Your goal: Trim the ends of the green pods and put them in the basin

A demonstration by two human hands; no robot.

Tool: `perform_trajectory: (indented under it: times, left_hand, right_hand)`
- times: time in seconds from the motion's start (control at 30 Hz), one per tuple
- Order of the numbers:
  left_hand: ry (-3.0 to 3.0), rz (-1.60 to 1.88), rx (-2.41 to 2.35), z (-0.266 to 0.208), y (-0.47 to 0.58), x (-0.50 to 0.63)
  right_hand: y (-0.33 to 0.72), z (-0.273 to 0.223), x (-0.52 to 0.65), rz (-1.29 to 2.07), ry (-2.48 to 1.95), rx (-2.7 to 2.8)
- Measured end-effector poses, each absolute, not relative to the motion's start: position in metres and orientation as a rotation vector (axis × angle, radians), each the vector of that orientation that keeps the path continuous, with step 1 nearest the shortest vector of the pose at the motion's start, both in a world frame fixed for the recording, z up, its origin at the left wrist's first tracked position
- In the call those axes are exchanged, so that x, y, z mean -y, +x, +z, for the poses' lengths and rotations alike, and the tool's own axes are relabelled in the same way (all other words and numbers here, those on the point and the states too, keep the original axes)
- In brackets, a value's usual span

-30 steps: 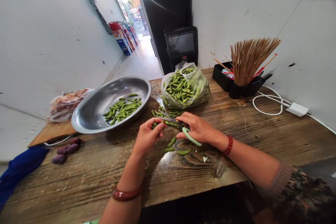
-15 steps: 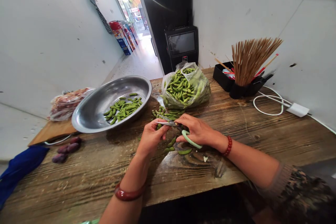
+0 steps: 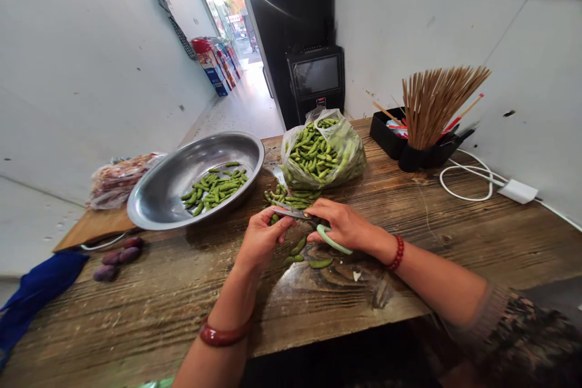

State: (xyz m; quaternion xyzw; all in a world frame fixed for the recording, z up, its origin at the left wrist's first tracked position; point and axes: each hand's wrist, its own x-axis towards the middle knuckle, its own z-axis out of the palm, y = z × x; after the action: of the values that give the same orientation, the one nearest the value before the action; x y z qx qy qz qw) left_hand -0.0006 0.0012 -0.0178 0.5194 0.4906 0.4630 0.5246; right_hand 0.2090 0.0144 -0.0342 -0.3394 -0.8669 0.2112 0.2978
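Observation:
My right hand [image 3: 341, 224] grips scissors with pale green handles [image 3: 334, 241], and their metal blades [image 3: 291, 212] point left. The blades lie close together at the fingertips of my left hand [image 3: 262, 236]. That hand is closed in a pinch on an edamame pod [image 3: 275, 218], mostly hidden by the fingers. Just beyond my hands lies a small heap of edamame pods [image 3: 300, 199]. Several loose pods, one of them a plump green pod [image 3: 321, 264], rest on the table below the scissors.
A wide metal basin [image 3: 154, 194] with some pods stands left. Behind my hands sits a plastic bag of edamame [image 3: 318, 154]. Dark purple fruits [image 3: 118, 257] and a wooden board [image 3: 93, 229] lie far left. A black holder with skewers [image 3: 411, 157] and a white cable [image 3: 466, 197] are right.
The scissor blades, spread apart before, have drawn closer together at the left fingertips. Both hands stay in nearly the same place.

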Motion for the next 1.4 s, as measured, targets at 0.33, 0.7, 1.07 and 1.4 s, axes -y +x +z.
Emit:
perform_trajectory:
  times: [0.33,0.7,1.07,1.4]
  left_hand:
    - [1.058,1.233,-1.226,-0.014,-0.006,-0.004]
    - [0.920,1.250,-1.057,-0.011,-0.002,-0.003]
    - [1.000,1.200,-1.124,-0.018,0.003,-0.002]
    - [1.156,1.172,-1.225,-0.024,0.001,-0.001]
  right_hand:
    - [0.212,-0.037,-0.018,0.539,-0.948,2.196]
    - [0.209,-0.038,-0.014,0.532,-0.941,2.232]
    - [0.208,-0.034,-0.011,0.541,-0.959,2.264]
    - [0.207,-0.035,-0.011,0.593,-0.919,2.251]
